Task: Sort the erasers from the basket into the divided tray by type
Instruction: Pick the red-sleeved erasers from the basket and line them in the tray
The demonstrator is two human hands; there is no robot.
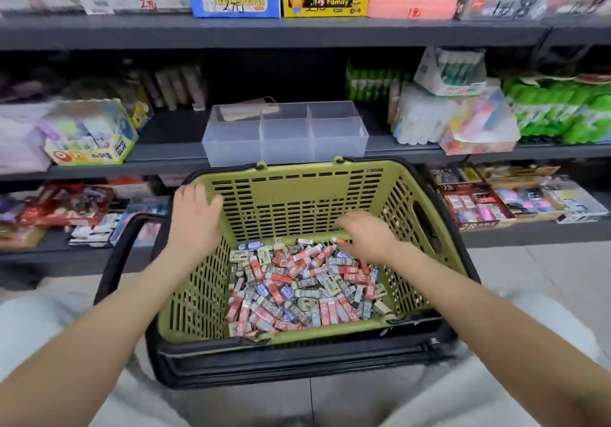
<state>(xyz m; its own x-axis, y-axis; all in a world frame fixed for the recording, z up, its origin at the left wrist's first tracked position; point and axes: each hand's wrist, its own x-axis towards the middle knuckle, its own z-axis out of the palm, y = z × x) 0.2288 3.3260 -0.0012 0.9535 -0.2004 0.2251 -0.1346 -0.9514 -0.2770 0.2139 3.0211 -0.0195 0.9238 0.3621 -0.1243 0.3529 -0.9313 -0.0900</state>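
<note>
Down at the far end of the olive-green slotted plastic basket (297,201), the fingers (345,224) of my right hand (367,236) curl downward and seem to pinch one red-and-white sleeved eraser (340,240) at the top of the pile, though blur keeps me from being sure of the grip. At the basket's far left corner, the fingers (188,193) of my left hand (195,218) lie spread and flat over the rim, I judge to steady the basket while the other hand picks.

Below both hands, the heap of small sleeved erasers (307,287), with red, blue and grey mixed, covers the basket's floor, so sorting has hardly begun. Just beyond the basket's far rim, on the dark grey shelf (172,135), stands the clear plastic divided tray (231,148). I see no erasers in its compartments.

From the pile, the tall slotted far wall must be cleared first. Past that rim the way to the tray looks open, with boxed stock well to either side of it.
</note>
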